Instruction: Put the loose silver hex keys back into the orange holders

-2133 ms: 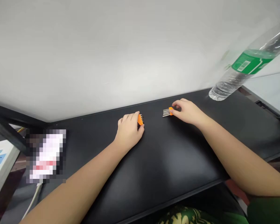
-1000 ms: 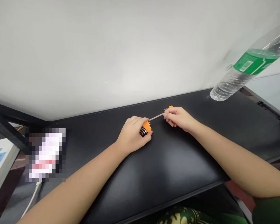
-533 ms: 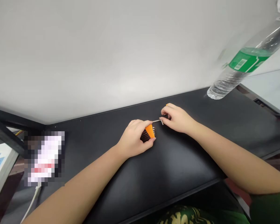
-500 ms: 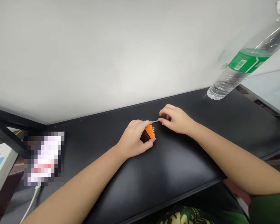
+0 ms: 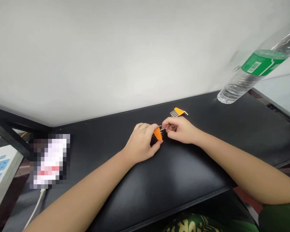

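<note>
My left hand [image 5: 142, 141] is closed on an orange hex key holder [image 5: 158, 134], its thumb and forefinger on opposite edges. Dark hex keys run through this holder, with short bent ends showing on its right side. My right hand [image 5: 180, 129] is closed just to the right, its thumb and fingertips pinching the end of a thin metal hex key [image 5: 163, 129] at the holder's upper edge. How far that key sits in the holder is too small to tell. Beyond my right hand, a second orange holder [image 5: 179, 111] with several silver hex keys lies on the black tabletop [image 5: 183, 170].
A tall clear bottle with a green label [image 5: 263, 62] stands at the back right against the white wall [image 5: 135, 58]. To the left lie a blurred-out lit device [image 5: 52, 158] with a white cable [image 5: 36, 207] and a power strip [image 5: 2, 166], beside a black frame [image 5: 12, 132].
My right hand has moved slightly down and closer against the key's end. The second orange holder, hidden behind that hand before, now shows. The view has shifted a little.
</note>
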